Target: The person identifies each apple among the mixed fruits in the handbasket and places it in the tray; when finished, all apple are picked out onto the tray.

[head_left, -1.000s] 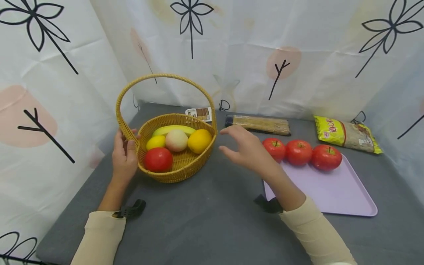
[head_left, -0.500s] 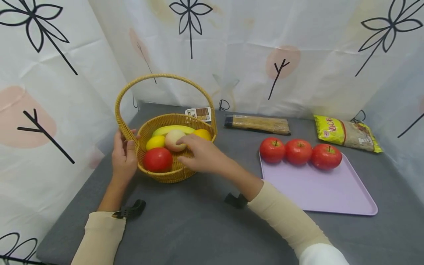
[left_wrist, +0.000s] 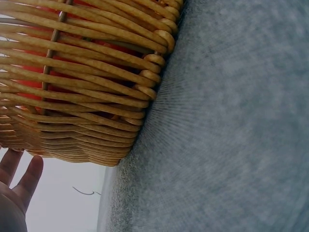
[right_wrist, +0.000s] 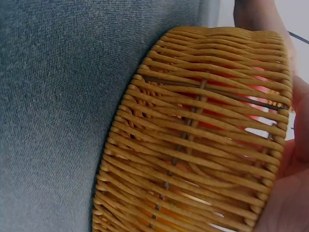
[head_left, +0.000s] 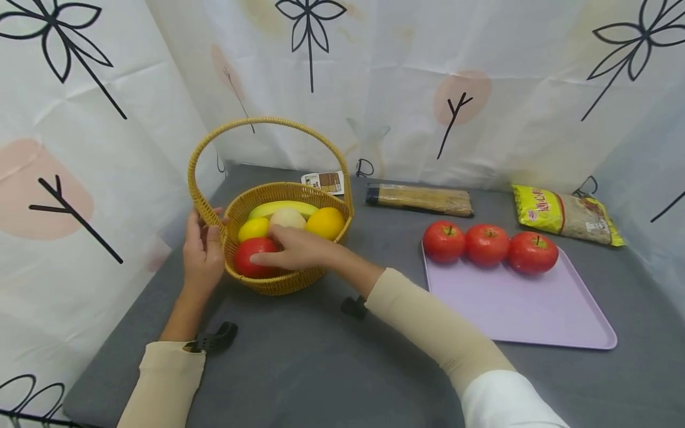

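Observation:
A yellow wicker basket (head_left: 280,284) with a tall hoop handle stands at the left of the table. My left hand (head_left: 202,255) holds its left side at the handle's foot, fingertips behind the handle and thumb in front. Inside lie a smooth red round fruit (head_left: 248,257), a lemon (head_left: 254,229), a pale peach (head_left: 287,218), an orange (head_left: 325,223) and a banana (head_left: 282,207). My right hand (head_left: 297,248) reaches over the front rim and grips the red fruit, thumb across its front and fingers at its upper right. The right wrist view shows mostly basket wall (right_wrist: 203,130).
A lilac tray (head_left: 521,309) on the right bears three red apples (head_left: 487,245) along its back edge. Behind stand a pack of noodles (head_left: 420,200), a yellow-and-clear bag (head_left: 567,215) and a small labelled packet (head_left: 324,182). A patterned cloth encloses the grey table (head_left: 321,362).
My right hand has moved left from beside the tray, over the peach and orange, to the red fruit in the basket. My left hand has stayed on the basket.

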The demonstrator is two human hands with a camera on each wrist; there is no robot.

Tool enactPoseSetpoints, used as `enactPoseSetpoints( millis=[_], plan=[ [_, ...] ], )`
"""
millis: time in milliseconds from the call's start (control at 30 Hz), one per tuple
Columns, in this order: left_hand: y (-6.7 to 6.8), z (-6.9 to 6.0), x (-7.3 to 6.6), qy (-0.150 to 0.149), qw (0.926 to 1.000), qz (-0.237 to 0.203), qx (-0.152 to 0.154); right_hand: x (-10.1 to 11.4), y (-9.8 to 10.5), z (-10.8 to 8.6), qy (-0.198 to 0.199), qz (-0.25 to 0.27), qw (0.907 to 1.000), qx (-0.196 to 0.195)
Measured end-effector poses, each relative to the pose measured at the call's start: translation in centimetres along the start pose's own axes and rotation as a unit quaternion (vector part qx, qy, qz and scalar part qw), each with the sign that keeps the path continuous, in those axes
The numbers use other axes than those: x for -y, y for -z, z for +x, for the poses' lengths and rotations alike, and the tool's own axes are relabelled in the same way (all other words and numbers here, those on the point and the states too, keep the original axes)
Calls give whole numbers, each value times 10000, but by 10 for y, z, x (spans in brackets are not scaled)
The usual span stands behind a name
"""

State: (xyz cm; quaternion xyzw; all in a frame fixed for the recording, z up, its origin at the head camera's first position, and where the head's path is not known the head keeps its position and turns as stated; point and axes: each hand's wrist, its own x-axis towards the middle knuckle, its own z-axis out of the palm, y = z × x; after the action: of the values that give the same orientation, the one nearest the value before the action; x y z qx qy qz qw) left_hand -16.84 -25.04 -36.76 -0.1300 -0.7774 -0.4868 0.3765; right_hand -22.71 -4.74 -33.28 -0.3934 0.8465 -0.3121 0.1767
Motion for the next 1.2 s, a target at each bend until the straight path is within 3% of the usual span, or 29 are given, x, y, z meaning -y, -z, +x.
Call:
enactPoseSetpoints(
  millis=[333, 600, 767, 1033, 1200],
  plan=[
    [0, 0, -1, -15, 9999, -111, 31, 0, -5, 7, -250, 204, 9995, 68],
    [-1, 0, 0, 47, 9999, -92, 22, -5, -4, 9, 683, -99, 9971, 305],
    [1, 0, 0, 14, 10000, -72, 55, -5, -5, 11, 868, -152, 9958, 258],
    [2, -3, 28, -32, 9999, -154, 29, -4, -8, 9, 1058, -438, 9934, -27],
    [1, -1, 9, 9, 10000, -53, 54, -4, -8, 7, 1128, -434, 9925, -198]
  ],
)
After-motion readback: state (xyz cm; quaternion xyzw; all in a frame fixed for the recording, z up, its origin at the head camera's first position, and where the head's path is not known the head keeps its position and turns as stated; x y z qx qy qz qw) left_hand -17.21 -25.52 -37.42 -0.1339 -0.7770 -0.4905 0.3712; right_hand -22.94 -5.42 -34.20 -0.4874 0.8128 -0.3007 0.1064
